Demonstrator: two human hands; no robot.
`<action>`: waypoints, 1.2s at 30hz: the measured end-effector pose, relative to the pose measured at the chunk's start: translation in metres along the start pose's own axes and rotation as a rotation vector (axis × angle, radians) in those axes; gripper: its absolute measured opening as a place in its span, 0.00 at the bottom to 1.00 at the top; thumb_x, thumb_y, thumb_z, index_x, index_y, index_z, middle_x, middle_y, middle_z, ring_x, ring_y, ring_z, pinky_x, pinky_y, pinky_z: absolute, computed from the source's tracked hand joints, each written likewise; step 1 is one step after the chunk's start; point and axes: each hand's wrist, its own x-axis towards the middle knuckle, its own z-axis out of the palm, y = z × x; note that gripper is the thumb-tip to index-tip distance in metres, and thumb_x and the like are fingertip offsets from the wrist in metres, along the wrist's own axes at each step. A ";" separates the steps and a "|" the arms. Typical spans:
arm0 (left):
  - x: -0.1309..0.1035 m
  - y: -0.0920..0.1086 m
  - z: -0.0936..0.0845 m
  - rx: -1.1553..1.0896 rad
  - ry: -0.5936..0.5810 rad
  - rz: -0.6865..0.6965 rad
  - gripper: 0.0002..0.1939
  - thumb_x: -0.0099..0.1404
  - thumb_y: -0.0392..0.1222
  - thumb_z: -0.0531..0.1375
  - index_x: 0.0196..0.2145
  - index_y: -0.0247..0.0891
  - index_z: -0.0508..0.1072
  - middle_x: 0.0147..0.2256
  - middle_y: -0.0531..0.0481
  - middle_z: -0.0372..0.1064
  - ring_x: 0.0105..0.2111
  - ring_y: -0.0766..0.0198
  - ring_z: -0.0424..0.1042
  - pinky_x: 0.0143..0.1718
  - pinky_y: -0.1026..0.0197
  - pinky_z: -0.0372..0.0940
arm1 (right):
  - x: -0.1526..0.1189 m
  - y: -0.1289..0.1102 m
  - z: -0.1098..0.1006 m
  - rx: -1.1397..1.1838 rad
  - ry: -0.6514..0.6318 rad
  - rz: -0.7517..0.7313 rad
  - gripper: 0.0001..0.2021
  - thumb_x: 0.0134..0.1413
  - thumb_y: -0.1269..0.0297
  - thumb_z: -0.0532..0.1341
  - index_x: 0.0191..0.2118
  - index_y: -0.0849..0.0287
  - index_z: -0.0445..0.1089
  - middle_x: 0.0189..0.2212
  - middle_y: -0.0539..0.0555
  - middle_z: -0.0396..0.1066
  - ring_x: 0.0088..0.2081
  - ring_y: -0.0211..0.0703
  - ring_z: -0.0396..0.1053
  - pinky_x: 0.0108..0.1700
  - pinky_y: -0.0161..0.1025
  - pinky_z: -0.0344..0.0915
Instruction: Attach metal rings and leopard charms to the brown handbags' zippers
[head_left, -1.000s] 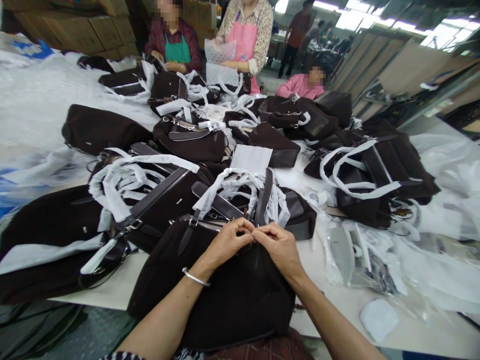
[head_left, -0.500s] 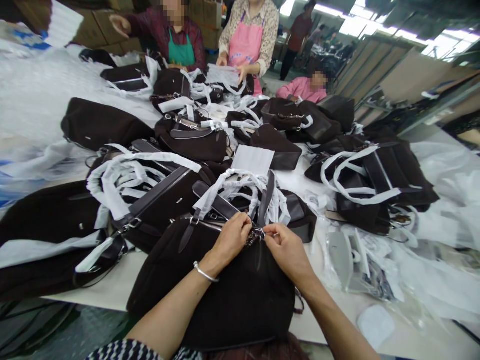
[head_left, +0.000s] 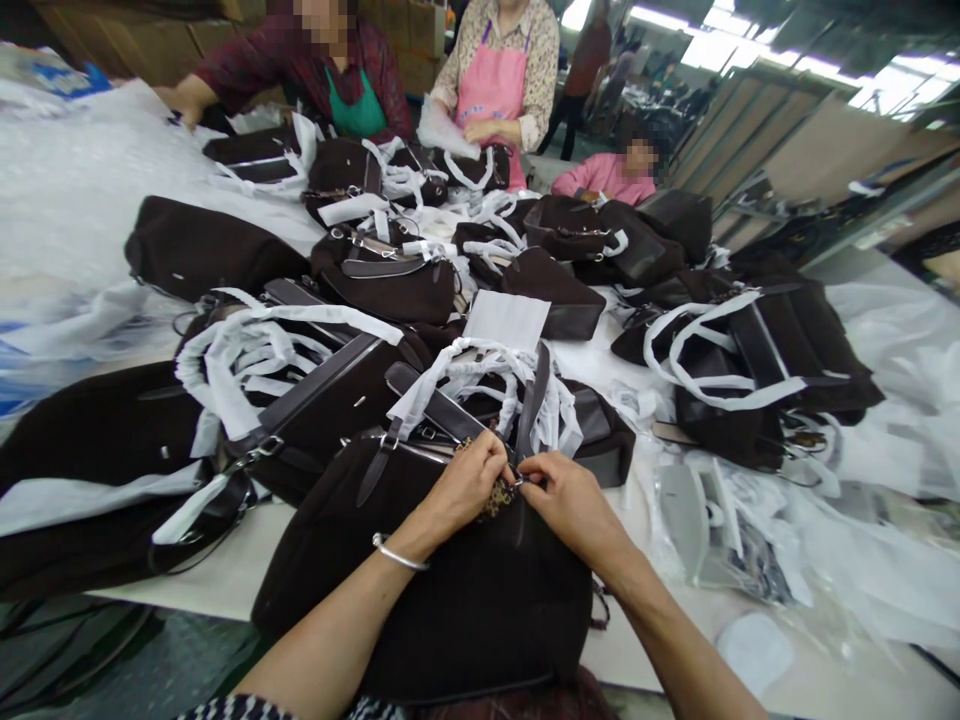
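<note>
A dark brown handbag lies right in front of me, its top edge facing away. White wrapping covers its handles, which stand up behind my hands. Close to the handle base, my left hand pinches a metal chain that bunches under its fingers. My right hand is closed, thumb and forefinger on a small metal clasp at the chain's end. The fingertips of both hands almost meet there. A silver bracelet circles my left wrist.
Several similar bags surround mine, one at left and others at right. Plastic-wrapped parts lie right on the pale table. Across the table, a person in a pink apron and other people work. Plastic sheeting covers the far left.
My hands have shifted slightly at the clasp, and more of the chain shows by my left fingers. Across the table, one person's arm has lowered onto the sheeting.
</note>
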 end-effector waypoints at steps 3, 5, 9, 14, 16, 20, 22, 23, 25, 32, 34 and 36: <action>-0.011 0.003 0.001 -0.044 0.002 -0.032 0.08 0.70 0.38 0.49 0.33 0.41 0.64 0.30 0.55 0.72 0.32 0.65 0.70 0.37 0.63 0.60 | -0.014 -0.001 0.002 -0.020 -0.025 -0.135 0.07 0.55 0.75 0.60 0.35 0.56 0.74 0.32 0.51 0.70 0.36 0.42 0.70 0.40 0.37 0.64; -0.016 0.001 0.003 -0.006 0.049 -0.077 0.08 0.70 0.39 0.49 0.32 0.41 0.64 0.29 0.55 0.71 0.30 0.65 0.69 0.35 0.63 0.59 | -0.025 -0.001 0.005 -0.013 0.009 -0.195 0.08 0.59 0.74 0.59 0.38 0.56 0.74 0.33 0.52 0.70 0.36 0.42 0.70 0.39 0.37 0.65; -0.018 -0.003 0.009 0.124 0.097 -0.092 0.07 0.69 0.38 0.49 0.32 0.41 0.63 0.27 0.55 0.69 0.30 0.64 0.69 0.35 0.62 0.58 | -0.039 0.000 0.012 0.055 0.143 -0.240 0.09 0.63 0.72 0.57 0.41 0.56 0.73 0.35 0.53 0.72 0.37 0.41 0.72 0.42 0.37 0.68; -0.018 -0.001 0.005 0.366 -0.031 -0.012 0.05 0.69 0.40 0.53 0.35 0.42 0.66 0.30 0.54 0.72 0.31 0.62 0.71 0.33 0.63 0.56 | -0.040 -0.001 0.012 0.154 0.165 -0.190 0.08 0.61 0.72 0.59 0.42 0.56 0.74 0.38 0.53 0.76 0.40 0.41 0.73 0.46 0.36 0.68; -0.017 0.000 0.004 0.465 -0.053 -0.009 0.05 0.68 0.40 0.53 0.35 0.42 0.67 0.30 0.53 0.72 0.30 0.61 0.71 0.31 0.62 0.55 | -0.039 -0.004 0.009 0.193 0.149 -0.124 0.07 0.59 0.71 0.60 0.41 0.56 0.75 0.37 0.52 0.77 0.39 0.42 0.74 0.45 0.37 0.68; -0.014 0.000 0.004 0.502 -0.061 -0.064 0.05 0.67 0.38 0.53 0.34 0.41 0.68 0.28 0.51 0.72 0.29 0.61 0.71 0.30 0.62 0.53 | -0.039 -0.009 0.006 0.251 0.133 -0.013 0.07 0.60 0.68 0.59 0.40 0.55 0.75 0.37 0.53 0.77 0.39 0.43 0.74 0.45 0.38 0.68; -0.013 0.001 0.003 0.498 -0.048 -0.080 0.06 0.66 0.37 0.53 0.33 0.40 0.69 0.28 0.50 0.72 0.28 0.60 0.71 0.29 0.62 0.52 | -0.039 -0.010 0.007 0.268 0.131 0.009 0.08 0.60 0.67 0.58 0.39 0.55 0.75 0.38 0.53 0.77 0.40 0.44 0.74 0.46 0.39 0.68; -0.012 0.001 0.002 0.495 -0.041 -0.082 0.06 0.65 0.36 0.53 0.33 0.40 0.69 0.28 0.49 0.72 0.28 0.60 0.70 0.29 0.62 0.52 | -0.039 -0.010 0.007 0.276 0.133 0.015 0.08 0.60 0.67 0.58 0.39 0.55 0.75 0.38 0.54 0.77 0.40 0.44 0.74 0.46 0.39 0.68; -0.012 0.001 -0.001 0.482 -0.036 -0.081 0.06 0.65 0.36 0.53 0.32 0.40 0.70 0.26 0.50 0.70 0.26 0.61 0.68 0.28 0.62 0.50 | -0.039 -0.010 0.008 0.286 0.137 0.020 0.08 0.60 0.66 0.58 0.39 0.55 0.75 0.38 0.54 0.77 0.41 0.45 0.74 0.45 0.40 0.68; -0.008 -0.003 0.000 0.358 -0.079 -0.058 0.05 0.62 0.36 0.55 0.30 0.39 0.70 0.23 0.53 0.67 0.22 0.65 0.64 0.26 0.63 0.50 | -0.038 -0.012 0.007 0.291 0.140 0.018 0.08 0.60 0.66 0.58 0.38 0.55 0.75 0.36 0.52 0.77 0.38 0.43 0.74 0.44 0.37 0.66; -0.004 -0.005 0.003 0.317 -0.082 -0.055 0.06 0.62 0.37 0.55 0.30 0.38 0.70 0.23 0.54 0.68 0.23 0.66 0.64 0.26 0.64 0.51 | -0.038 -0.011 0.007 0.295 0.133 0.050 0.08 0.60 0.65 0.57 0.38 0.56 0.75 0.35 0.52 0.77 0.36 0.43 0.73 0.43 0.37 0.66; 0.000 -0.007 0.004 0.270 -0.086 -0.047 0.06 0.62 0.37 0.55 0.29 0.38 0.70 0.24 0.53 0.69 0.24 0.65 0.65 0.27 0.64 0.53 | -0.037 -0.010 0.008 0.301 0.133 0.097 0.08 0.61 0.63 0.56 0.39 0.56 0.73 0.33 0.51 0.76 0.34 0.43 0.73 0.41 0.37 0.66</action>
